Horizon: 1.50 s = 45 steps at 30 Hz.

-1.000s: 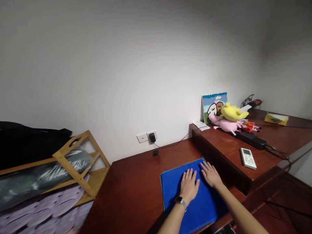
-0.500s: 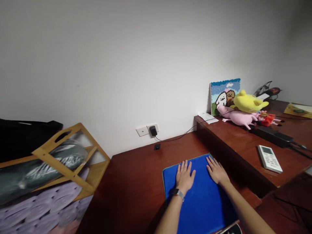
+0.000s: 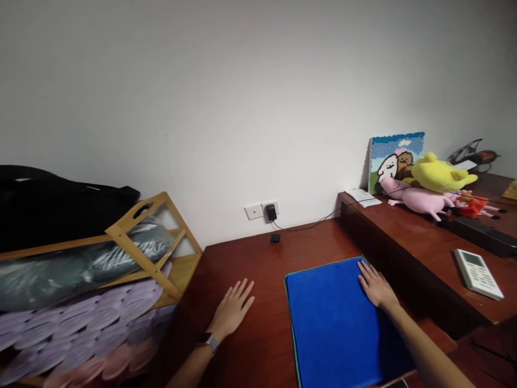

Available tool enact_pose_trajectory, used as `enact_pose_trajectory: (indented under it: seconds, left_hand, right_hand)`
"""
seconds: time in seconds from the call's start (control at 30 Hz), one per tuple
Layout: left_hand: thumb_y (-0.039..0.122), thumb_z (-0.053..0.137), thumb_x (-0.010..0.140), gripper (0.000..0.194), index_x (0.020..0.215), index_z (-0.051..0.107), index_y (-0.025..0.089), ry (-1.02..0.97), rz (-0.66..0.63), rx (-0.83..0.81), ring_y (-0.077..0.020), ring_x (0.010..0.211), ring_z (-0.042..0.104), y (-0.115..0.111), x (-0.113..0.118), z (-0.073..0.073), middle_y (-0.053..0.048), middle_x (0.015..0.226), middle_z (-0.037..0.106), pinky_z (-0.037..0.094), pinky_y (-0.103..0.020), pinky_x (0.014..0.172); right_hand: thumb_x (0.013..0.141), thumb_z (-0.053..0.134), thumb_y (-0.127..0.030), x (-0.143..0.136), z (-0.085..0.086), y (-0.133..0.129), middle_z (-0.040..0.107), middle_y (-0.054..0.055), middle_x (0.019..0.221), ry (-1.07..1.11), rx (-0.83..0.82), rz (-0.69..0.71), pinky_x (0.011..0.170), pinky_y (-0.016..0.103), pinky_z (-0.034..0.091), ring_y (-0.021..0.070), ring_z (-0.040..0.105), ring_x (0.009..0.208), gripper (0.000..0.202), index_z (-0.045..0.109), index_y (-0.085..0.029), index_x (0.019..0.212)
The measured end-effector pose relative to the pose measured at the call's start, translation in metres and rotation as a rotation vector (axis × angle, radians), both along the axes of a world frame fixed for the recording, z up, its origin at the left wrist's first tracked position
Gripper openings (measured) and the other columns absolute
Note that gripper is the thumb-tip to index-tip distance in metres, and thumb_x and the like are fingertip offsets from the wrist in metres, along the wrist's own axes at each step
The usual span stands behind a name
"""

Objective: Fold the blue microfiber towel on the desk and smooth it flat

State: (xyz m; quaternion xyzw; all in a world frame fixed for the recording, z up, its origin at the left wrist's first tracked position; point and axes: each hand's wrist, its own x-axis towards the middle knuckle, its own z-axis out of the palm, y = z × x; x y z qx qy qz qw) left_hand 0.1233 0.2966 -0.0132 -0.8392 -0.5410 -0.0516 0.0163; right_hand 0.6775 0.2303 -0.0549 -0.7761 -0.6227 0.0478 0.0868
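A blue cloth (image 3: 331, 318) with a green edge lies flat on the reddish-brown desk (image 3: 250, 258). On its upper right corner rests my right hand (image 3: 376, 285), palm down with the fingers stretched out. My left hand (image 3: 232, 310) is off the cloth, over the bare wood to its left, with fingers spread and nothing in it. A watch (image 3: 208, 341) is on the left wrist. At the bottom edge, an object beside the cloth is mostly cut off.
To the left stands a wooden rack (image 3: 161, 248) with a plastic-wrapped bundle (image 3: 48, 277) and purple hangings. On the raised right section are a white keypad device (image 3: 479, 274), a pink plush toy (image 3: 420, 198), a yellow plush toy (image 3: 438, 172) and a picture (image 3: 390, 156). A black plug (image 3: 271, 212) sits in the wall.
My left hand has moved left off the blue cloth onto the desk side. My right hand stays at the cloth's upper right corner. The view has turned left.
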Motion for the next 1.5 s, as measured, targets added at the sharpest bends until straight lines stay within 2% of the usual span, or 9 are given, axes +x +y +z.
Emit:
enact_pose_trajectory:
  seconds: [0.1, 0.2, 0.33, 0.43, 0.53, 0.73, 0.87, 1.33, 1.5]
  left_hand:
    - [0.050, 0.032, 0.105, 0.057, 0.158, 0.037, 0.031, -0.009, 0.076, 0.013, -0.0256, 0.154, 0.029, 0.006, -0.023, 0.000, -0.002, 0.167, 0.034, 0.026, -0.049, 0.124]
    - [0.050, 0.033, 0.105, 0.057, 0.157, 0.039, 0.031, -0.048, 0.084, 0.037, -0.0244, 0.154, 0.029, 0.005, -0.022, 0.000, -0.002, 0.167, 0.034, 0.024, -0.048, 0.125]
    - [0.048, 0.035, 0.105, 0.055, 0.156, 0.042, 0.029, -0.091, 0.091, 0.024, -0.0239, 0.153, 0.030, 0.000, -0.015, 0.002, -0.004, 0.165, 0.036, 0.023, -0.047, 0.125]
    - [0.047, 0.037, 0.104, 0.054, 0.155, 0.043, 0.030, -0.116, 0.098, 0.027, -0.0239, 0.153, 0.031, -0.002, -0.014, 0.003, -0.004, 0.165, 0.037, 0.023, -0.047, 0.125]
    - [0.045, 0.037, 0.104, 0.053, 0.154, 0.044, 0.030, -0.124, 0.104, 0.032, -0.0230, 0.153, 0.031, -0.003, -0.015, 0.004, -0.004, 0.165, 0.038, 0.023, -0.047, 0.125]
    - [0.044, 0.037, 0.104, 0.053, 0.154, 0.045, 0.029, -0.136, 0.114, 0.028, -0.0226, 0.152, 0.033, -0.006, -0.012, 0.006, -0.004, 0.164, 0.039, 0.022, -0.045, 0.125]
    - [0.044, 0.037, 0.103, 0.053, 0.153, 0.046, 0.030, -0.156, 0.113, 0.033, -0.0232, 0.152, 0.034, -0.006, -0.012, 0.006, -0.003, 0.164, 0.040, 0.022, -0.046, 0.125]
    - [0.043, 0.040, 0.102, 0.053, 0.152, 0.048, 0.028, -0.173, 0.103, 0.048, -0.0245, 0.152, 0.034, 0.005, -0.014, -0.002, -0.004, 0.163, 0.041, 0.022, -0.047, 0.125]
    - [0.035, 0.043, 0.096, 0.050, 0.139, 0.061, 0.019, -0.315, 0.134, 0.095, -0.0265, 0.145, 0.046, 0.006, -0.017, -0.004, -0.010, 0.152, 0.056, 0.029, -0.045, 0.123]
  right_hand:
    - [0.103, 0.018, -0.051, 0.004, -0.006, 0.000, 0.023, -0.001, 0.170, -0.026, -0.005, -0.003, 0.126, 0.046, 0.022, 0.0237, 0.019, 0.156, 0.065, 0.022, -0.027, 0.163]
    - [0.102, 0.017, -0.051, 0.007, -0.005, -0.001, 0.022, -0.002, 0.170, -0.049, -0.029, 0.001, 0.125, 0.045, 0.022, 0.0242, 0.019, 0.156, 0.066, 0.021, -0.026, 0.163]
    - [0.101, 0.018, -0.048, -0.003, 0.011, -0.003, 0.022, -0.003, 0.170, -0.089, -0.094, -0.039, 0.125, 0.049, 0.023, 0.0264, 0.019, 0.156, 0.065, 0.022, -0.028, 0.163]
    - [0.100, 0.020, -0.042, -0.031, 0.027, -0.011, 0.027, 0.000, 0.168, -0.152, -0.022, -0.070, 0.125, 0.055, 0.019, 0.0278, 0.019, 0.156, 0.063, 0.029, -0.027, 0.161]
    - [0.101, 0.019, -0.042, -0.070, 0.035, -0.030, 0.032, 0.003, 0.167, -0.141, 0.112, 0.020, 0.126, 0.052, 0.018, 0.0249, 0.022, 0.156, 0.063, 0.033, -0.025, 0.160]
    - [0.100, 0.026, -0.055, -0.120, 0.018, -0.073, 0.034, 0.000, 0.166, -0.068, 0.089, 0.143, 0.126, 0.051, 0.021, 0.0243, 0.024, 0.155, 0.065, 0.033, -0.030, 0.160]
    - [0.101, 0.024, -0.056, -0.124, 0.014, -0.078, 0.031, 0.000, 0.166, -0.065, 0.020, 0.117, 0.127, 0.050, 0.018, 0.0232, 0.021, 0.156, 0.067, 0.028, -0.028, 0.161]
    - [0.103, 0.021, -0.052, -0.136, 0.040, -0.076, 0.023, 0.001, 0.168, -0.007, -0.038, 0.105, 0.128, 0.048, 0.011, 0.0229, 0.015, 0.157, 0.066, 0.023, -0.023, 0.162]
    - [0.101, 0.027, -0.049, -0.115, 0.041, -0.116, 0.032, 0.000, 0.166, 0.137, -0.046, 0.183, 0.127, 0.047, 0.016, 0.0227, 0.022, 0.155, 0.063, 0.035, -0.026, 0.159]
